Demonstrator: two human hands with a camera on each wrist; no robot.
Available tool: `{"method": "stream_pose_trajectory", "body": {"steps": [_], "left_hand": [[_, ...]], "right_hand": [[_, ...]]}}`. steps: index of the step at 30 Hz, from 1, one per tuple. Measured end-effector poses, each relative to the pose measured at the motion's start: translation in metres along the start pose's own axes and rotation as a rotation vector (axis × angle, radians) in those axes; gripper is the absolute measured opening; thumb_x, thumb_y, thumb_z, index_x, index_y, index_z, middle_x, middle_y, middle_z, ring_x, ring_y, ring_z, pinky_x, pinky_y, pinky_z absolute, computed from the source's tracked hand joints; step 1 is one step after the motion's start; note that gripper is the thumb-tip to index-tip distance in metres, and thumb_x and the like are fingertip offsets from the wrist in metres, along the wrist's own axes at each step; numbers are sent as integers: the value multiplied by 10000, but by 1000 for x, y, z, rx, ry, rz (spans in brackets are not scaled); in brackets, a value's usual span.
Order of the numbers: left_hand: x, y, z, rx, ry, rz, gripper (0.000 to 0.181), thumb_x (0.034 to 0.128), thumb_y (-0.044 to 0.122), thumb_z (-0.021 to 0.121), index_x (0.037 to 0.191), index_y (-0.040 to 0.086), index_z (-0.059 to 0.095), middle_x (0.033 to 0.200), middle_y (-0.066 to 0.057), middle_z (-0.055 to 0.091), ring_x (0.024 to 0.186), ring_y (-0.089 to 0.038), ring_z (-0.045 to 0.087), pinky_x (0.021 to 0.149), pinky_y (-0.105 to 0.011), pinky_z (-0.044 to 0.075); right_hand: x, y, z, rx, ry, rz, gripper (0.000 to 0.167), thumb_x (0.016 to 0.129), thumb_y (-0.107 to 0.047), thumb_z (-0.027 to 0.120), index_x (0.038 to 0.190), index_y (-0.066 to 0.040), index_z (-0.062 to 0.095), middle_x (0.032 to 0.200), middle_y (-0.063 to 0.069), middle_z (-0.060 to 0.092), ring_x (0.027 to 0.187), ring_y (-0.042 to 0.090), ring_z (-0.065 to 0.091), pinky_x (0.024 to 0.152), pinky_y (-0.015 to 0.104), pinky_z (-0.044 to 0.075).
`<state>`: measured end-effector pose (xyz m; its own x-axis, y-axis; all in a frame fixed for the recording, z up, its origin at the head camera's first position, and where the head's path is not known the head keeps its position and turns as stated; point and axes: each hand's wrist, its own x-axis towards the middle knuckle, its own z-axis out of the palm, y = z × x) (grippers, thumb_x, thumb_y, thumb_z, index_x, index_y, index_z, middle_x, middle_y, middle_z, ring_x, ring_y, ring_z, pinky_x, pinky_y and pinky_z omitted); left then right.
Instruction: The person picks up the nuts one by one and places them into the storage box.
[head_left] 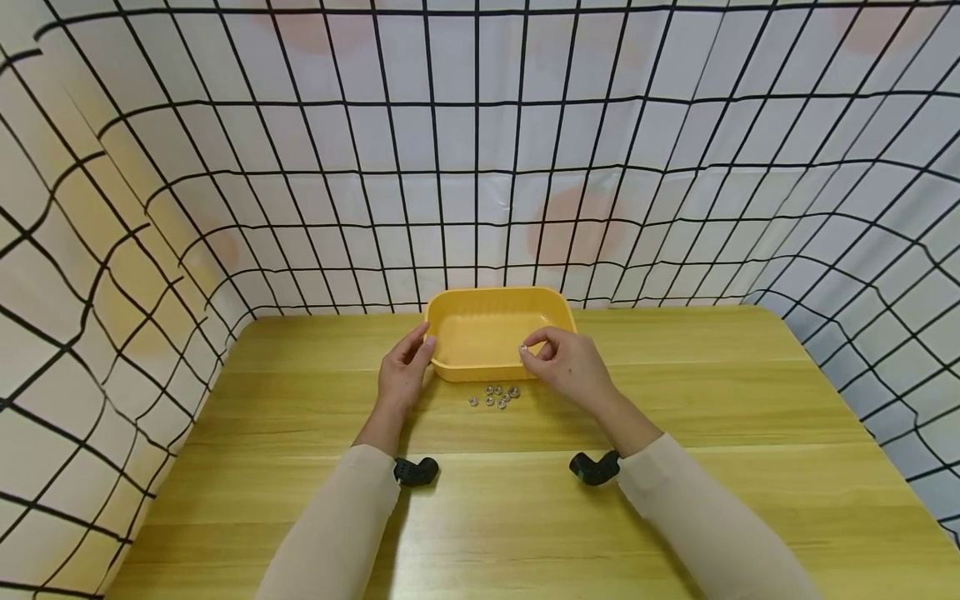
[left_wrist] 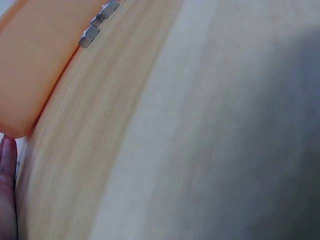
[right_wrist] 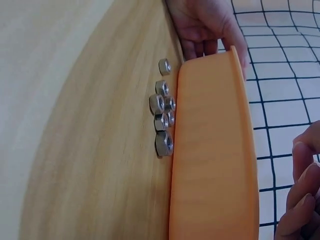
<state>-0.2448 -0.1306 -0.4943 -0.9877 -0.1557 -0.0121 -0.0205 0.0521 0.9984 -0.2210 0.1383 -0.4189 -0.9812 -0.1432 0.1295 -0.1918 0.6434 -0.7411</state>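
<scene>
In the head view a yellow tray (head_left: 480, 373) stands at the table's back edge. My left hand (head_left: 402, 375) holds its left end, thumb at the rim; the right wrist view shows that hand (right_wrist: 207, 25) at the tray's (right_wrist: 215, 150) far end. My right hand (head_left: 573, 371) pinches a small metal nut (head_left: 523, 348) between thumb and index finger, over the tray's front right rim. Several metal nuts (head_left: 490, 401) lie on the table in front of the tray, and show larger in the right wrist view as hex nuts (right_wrist: 164, 143).
The wooden table (head_left: 495, 517) spans the lower part of the head view. A black wire grid (head_left: 477, 104) with pale cloth behind it rises at the back and both sides. Black devices (head_left: 417, 472) are worn at both wrists.
</scene>
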Motion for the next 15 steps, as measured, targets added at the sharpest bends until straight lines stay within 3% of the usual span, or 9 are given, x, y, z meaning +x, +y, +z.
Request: {"method": "stream_pose_trajectory", "body": {"steps": [15], "left_hand": [[0,1,1,3,3,0,425,1018,338,648,1427,226,621,1455,-69,585,1387,-204,501,1115,-397,484]], "right_hand": [[30,-5,8,-38,-7,26,161,937,-301,731,1012,-159,714,698,-3,664,525,170,506,467,248,364]]}}
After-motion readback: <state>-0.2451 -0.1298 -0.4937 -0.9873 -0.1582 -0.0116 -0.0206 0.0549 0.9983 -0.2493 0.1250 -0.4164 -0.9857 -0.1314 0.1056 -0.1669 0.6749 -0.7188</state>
